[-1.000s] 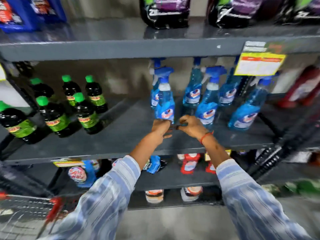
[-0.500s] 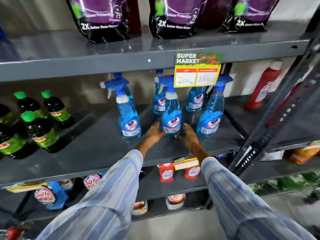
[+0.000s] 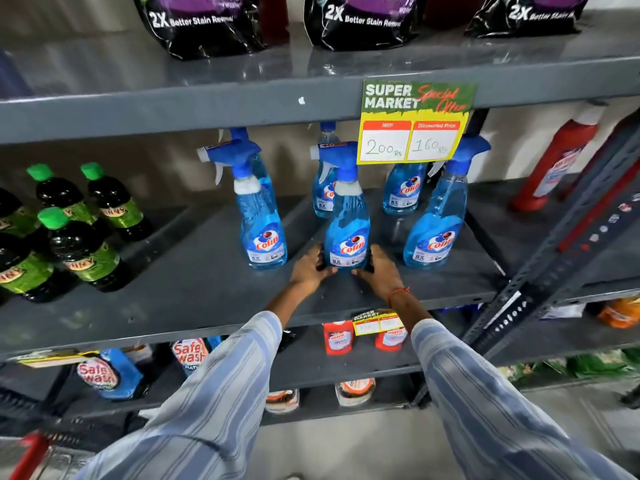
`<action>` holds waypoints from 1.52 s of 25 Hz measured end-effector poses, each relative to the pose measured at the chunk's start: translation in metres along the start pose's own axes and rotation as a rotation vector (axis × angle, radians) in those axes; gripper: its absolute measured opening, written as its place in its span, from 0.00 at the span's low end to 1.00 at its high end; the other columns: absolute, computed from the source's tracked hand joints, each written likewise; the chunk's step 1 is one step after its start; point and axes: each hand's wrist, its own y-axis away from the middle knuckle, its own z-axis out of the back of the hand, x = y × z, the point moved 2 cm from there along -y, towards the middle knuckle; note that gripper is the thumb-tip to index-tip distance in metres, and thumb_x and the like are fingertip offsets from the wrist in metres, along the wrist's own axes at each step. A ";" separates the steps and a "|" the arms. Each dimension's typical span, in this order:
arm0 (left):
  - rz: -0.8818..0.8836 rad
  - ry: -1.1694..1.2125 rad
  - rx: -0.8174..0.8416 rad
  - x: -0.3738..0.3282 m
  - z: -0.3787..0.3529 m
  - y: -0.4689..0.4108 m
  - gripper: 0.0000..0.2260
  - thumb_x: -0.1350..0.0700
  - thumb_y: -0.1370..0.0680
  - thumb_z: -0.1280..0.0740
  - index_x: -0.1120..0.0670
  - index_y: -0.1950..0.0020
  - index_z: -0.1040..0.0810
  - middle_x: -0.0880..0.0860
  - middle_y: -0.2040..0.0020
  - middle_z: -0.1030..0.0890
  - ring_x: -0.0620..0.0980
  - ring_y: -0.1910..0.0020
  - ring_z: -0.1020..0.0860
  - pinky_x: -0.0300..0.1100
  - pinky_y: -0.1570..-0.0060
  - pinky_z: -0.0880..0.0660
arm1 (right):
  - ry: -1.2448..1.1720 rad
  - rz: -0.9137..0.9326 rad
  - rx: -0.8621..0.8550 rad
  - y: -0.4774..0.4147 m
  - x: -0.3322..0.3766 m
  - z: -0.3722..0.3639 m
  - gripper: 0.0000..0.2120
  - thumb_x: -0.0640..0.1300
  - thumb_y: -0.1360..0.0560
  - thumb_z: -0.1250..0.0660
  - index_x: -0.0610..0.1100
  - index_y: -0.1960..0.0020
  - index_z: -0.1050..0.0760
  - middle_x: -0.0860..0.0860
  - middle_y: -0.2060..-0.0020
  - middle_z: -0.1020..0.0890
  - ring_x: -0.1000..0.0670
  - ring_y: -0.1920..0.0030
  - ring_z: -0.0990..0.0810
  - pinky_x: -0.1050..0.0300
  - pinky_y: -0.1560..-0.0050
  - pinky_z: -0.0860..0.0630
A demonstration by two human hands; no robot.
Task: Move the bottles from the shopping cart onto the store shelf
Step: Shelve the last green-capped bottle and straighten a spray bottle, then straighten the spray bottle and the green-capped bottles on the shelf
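Standing on the grey middle shelf [image 3: 194,271], blue spray bottles are forming a loose cluster; one bottle on the left [image 3: 261,223] and one on the right [image 3: 434,226] are flanking the centre spray bottle [image 3: 347,233], and three more are sitting behind them toward the rear wall; dark bottles with green caps [image 3: 83,247] are occupying the left end of the same shelf, well apart from the hands; a red bottle [image 3: 554,164] is leaning at the right end near the slanted perforated upright [image 3: 568,244]; a price card [image 3: 414,123] is hanging from the upper shelf edge and is covering the tops of the rear right bottles.

Both hands are cupping the base of the centre spray bottle, which is standing upright on the shelf near its front edge; the left hand [image 3: 310,268] is pressing against its lower left side and the right hand [image 3: 379,271] against its lower right side, fingers curled around the body; both grips are closed on this bottle; nothing is lying between the hands and the bottle.

Black and purple pouches [image 3: 204,22] are resting on the upper shelf; the lower shelves are holding small red packs [image 3: 337,339] and blue Safewash pouches [image 3: 110,374]; a red cart edge [image 3: 29,455] is showing at the bottom left, its contents out of view.
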 end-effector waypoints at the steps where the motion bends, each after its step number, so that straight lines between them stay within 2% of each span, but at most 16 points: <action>1: -0.004 -0.010 -0.014 0.001 0.000 0.001 0.30 0.64 0.28 0.29 0.61 0.29 0.37 0.62 0.33 0.25 0.58 0.36 0.25 0.53 0.32 0.30 | -0.004 0.002 -0.001 0.002 -0.001 -0.001 0.24 0.40 0.32 0.27 0.35 0.40 0.31 0.38 0.40 0.23 0.40 0.39 0.25 0.47 0.38 0.28; 3: -0.011 -0.038 -0.032 0.001 0.000 0.002 0.29 0.62 0.28 0.29 0.60 0.30 0.35 0.61 0.35 0.24 0.57 0.37 0.24 0.47 0.34 0.28 | -0.010 0.003 0.001 0.003 -0.001 -0.001 0.23 0.40 0.31 0.28 0.36 0.40 0.32 0.39 0.39 0.23 0.40 0.39 0.25 0.48 0.38 0.28; 6: -0.028 -0.069 -0.044 0.000 0.000 0.001 0.28 0.61 0.28 0.29 0.59 0.31 0.34 0.60 0.35 0.23 0.56 0.38 0.23 0.47 0.36 0.28 | 0.017 0.021 0.018 0.004 0.000 0.000 0.22 0.40 0.29 0.29 0.36 0.39 0.33 0.39 0.38 0.24 0.40 0.38 0.26 0.47 0.37 0.29; 13: -0.041 -0.037 -0.031 0.002 0.001 -0.004 0.28 0.63 0.29 0.28 0.61 0.32 0.34 0.62 0.35 0.24 0.57 0.37 0.24 0.52 0.33 0.28 | 0.114 0.053 0.064 0.003 0.002 0.002 0.21 0.40 0.26 0.33 0.36 0.36 0.35 0.39 0.35 0.28 0.41 0.36 0.28 0.49 0.34 0.31; 20: -0.049 -0.060 -0.054 0.003 -0.004 -0.003 0.28 0.61 0.30 0.27 0.60 0.33 0.33 0.61 0.36 0.23 0.56 0.38 0.23 0.50 0.35 0.27 | 0.083 0.043 0.072 0.000 -0.005 0.003 0.20 0.38 0.26 0.35 0.37 0.36 0.35 0.39 0.35 0.27 0.42 0.35 0.28 0.50 0.33 0.31; 22: -0.051 -0.062 -0.045 0.000 -0.004 -0.003 0.28 0.62 0.30 0.27 0.61 0.33 0.33 0.62 0.36 0.22 0.57 0.39 0.22 0.53 0.36 0.26 | 0.073 0.035 0.085 -0.001 -0.004 0.004 0.21 0.37 0.26 0.34 0.37 0.35 0.35 0.39 0.35 0.28 0.42 0.34 0.29 0.51 0.33 0.32; 24: -0.044 -0.033 -0.018 -0.004 -0.002 -0.001 0.29 0.64 0.31 0.27 0.62 0.33 0.33 0.63 0.37 0.22 0.59 0.38 0.23 0.55 0.36 0.27 | 0.019 0.024 0.078 0.003 0.000 0.003 0.28 0.35 0.28 0.32 0.35 0.31 0.39 0.39 0.31 0.31 0.42 0.31 0.32 0.51 0.29 0.35; 25: -0.043 -0.040 -0.010 -0.005 0.000 0.001 0.30 0.64 0.32 0.26 0.62 0.32 0.34 0.63 0.37 0.22 0.60 0.38 0.23 0.55 0.36 0.27 | -0.032 -0.001 0.022 0.009 0.004 0.001 0.32 0.35 0.28 0.32 0.35 0.28 0.42 0.38 0.29 0.34 0.41 0.29 0.35 0.50 0.27 0.37; 27: -0.074 -0.172 -0.070 -0.008 0.007 0.012 0.31 0.60 0.31 0.26 0.59 0.31 0.34 0.62 0.38 0.21 0.61 0.39 0.23 0.54 0.38 0.25 | -0.152 -0.044 -0.255 0.026 0.013 -0.002 0.33 0.35 0.29 0.32 0.34 0.28 0.42 0.36 0.30 0.36 0.40 0.30 0.35 0.52 0.29 0.37; 29: -0.169 -0.282 -0.233 -0.009 0.020 0.030 0.25 0.55 0.28 0.29 0.57 0.34 0.31 0.61 0.43 0.18 0.61 0.44 0.20 0.54 0.44 0.22 | -0.252 0.060 -0.585 0.048 0.032 -0.012 0.25 0.36 0.28 0.32 0.35 0.33 0.34 0.35 0.37 0.31 0.41 0.39 0.27 0.54 0.36 0.31; 31: -0.328 -0.228 -0.423 -0.007 0.040 0.049 0.13 0.54 0.25 0.32 0.56 0.43 0.26 0.57 0.54 0.16 0.57 0.55 0.17 0.51 0.54 0.20 | -0.342 0.237 -0.674 0.062 0.061 -0.029 0.16 0.36 0.27 0.34 0.36 0.40 0.29 0.40 0.45 0.29 0.52 0.47 0.24 0.57 0.43 0.24; 33: -0.420 -0.184 -0.603 0.000 0.066 0.058 0.08 0.52 0.25 0.33 0.56 0.54 0.28 0.56 0.63 0.19 0.55 0.64 0.21 0.48 0.62 0.24 | -0.343 0.391 -0.586 0.062 0.092 -0.049 0.13 0.36 0.26 0.35 0.38 0.42 0.28 0.46 0.49 0.29 0.66 0.52 0.26 0.67 0.46 0.25; 34: -0.432 -0.170 -0.671 0.008 0.081 0.059 0.10 0.52 0.26 0.32 0.57 0.56 0.30 0.57 0.63 0.22 0.55 0.65 0.24 0.46 0.62 0.28 | -0.338 0.421 -0.507 0.058 0.106 -0.061 0.14 0.36 0.26 0.36 0.39 0.40 0.28 0.47 0.49 0.29 0.66 0.52 0.26 0.66 0.46 0.25; 35: -0.419 -0.150 -0.715 0.017 0.093 0.059 0.12 0.53 0.27 0.30 0.58 0.57 0.31 0.58 0.62 0.24 0.55 0.63 0.26 0.45 0.60 0.30 | -0.328 0.409 -0.418 0.051 0.115 -0.072 0.17 0.36 0.26 0.35 0.38 0.38 0.29 0.46 0.47 0.28 0.64 0.50 0.25 0.61 0.44 0.25; 36: -0.389 -0.131 -0.740 0.028 0.105 0.056 0.14 0.54 0.29 0.28 0.59 0.56 0.31 0.59 0.59 0.26 0.55 0.60 0.27 0.45 0.56 0.31 | -0.305 0.356 -0.332 0.042 0.121 -0.084 0.21 0.37 0.26 0.35 0.37 0.35 0.32 0.43 0.42 0.28 0.56 0.45 0.24 0.55 0.39 0.26; 38: -0.289 -0.093 -0.708 0.052 0.121 0.047 0.20 0.56 0.33 0.24 0.62 0.50 0.30 0.61 0.52 0.26 0.55 0.52 0.28 0.46 0.48 0.30 | -0.258 0.187 -0.148 0.023 0.121 -0.105 0.29 0.38 0.26 0.34 0.35 0.29 0.40 0.38 0.32 0.33 0.43 0.31 0.33 0.51 0.29 0.36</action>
